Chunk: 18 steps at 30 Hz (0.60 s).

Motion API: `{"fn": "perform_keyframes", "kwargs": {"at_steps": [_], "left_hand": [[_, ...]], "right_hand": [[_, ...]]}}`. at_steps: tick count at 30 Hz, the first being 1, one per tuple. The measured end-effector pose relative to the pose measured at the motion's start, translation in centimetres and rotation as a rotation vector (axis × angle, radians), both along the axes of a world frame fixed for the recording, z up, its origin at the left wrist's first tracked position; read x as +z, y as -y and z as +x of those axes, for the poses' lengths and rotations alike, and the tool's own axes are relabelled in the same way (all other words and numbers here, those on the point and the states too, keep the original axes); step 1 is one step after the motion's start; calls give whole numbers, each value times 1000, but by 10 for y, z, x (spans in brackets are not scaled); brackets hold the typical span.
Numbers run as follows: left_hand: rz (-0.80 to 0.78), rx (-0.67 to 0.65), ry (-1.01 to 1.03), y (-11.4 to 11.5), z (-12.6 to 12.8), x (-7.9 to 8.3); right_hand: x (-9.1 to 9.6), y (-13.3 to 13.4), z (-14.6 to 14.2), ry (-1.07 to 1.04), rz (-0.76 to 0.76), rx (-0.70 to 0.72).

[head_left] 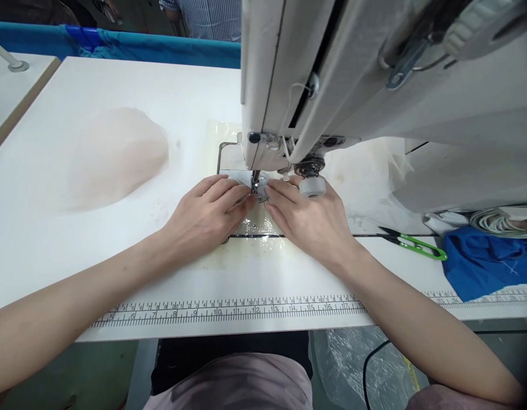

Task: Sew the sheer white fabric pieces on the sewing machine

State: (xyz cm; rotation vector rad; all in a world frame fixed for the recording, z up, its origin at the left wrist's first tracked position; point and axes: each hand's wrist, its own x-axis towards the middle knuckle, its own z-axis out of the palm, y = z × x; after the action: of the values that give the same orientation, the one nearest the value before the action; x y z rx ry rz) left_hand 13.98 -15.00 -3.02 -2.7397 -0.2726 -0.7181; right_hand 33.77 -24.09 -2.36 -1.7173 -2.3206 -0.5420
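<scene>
My left hand lies just left of the sewing machine's presser foot. Its fingers are bent and close together, with the thumb near the forefinger. From the other side, my right hand reaches in with its fingertips next to the foot and its fingers drawn together. Between the fingertips shows the shiny needle plate. Whatever the fingertips hold, if anything, is too small or hidden to make out. The machine head hangs over both hands, and its round white knob covers part of my right hand.
A sheer pale fabric piece lies left on the white table. More pale sheer fabric lies behind my right hand. Green thread snips and blue cloth sit at the right. A printed ruler follows the front edge.
</scene>
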Motion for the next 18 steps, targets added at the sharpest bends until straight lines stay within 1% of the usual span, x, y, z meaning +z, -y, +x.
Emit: {"fn": "perform_keyframes", "kwargs": {"at_steps": [9,11,16,18], "left_hand": [[-50,29,-55,2,-1,0],[-28,33,-63,2,-2,0],[87,49,-97,4,-3,2],[104,48,-98,4,-3,3]], "right_hand": [[-1,0,1,4,8,-9],[-2,0,1,2,10,-7],[0,0,2,-18,-4,0],[1,0,3,-29,-21,-2]]}}
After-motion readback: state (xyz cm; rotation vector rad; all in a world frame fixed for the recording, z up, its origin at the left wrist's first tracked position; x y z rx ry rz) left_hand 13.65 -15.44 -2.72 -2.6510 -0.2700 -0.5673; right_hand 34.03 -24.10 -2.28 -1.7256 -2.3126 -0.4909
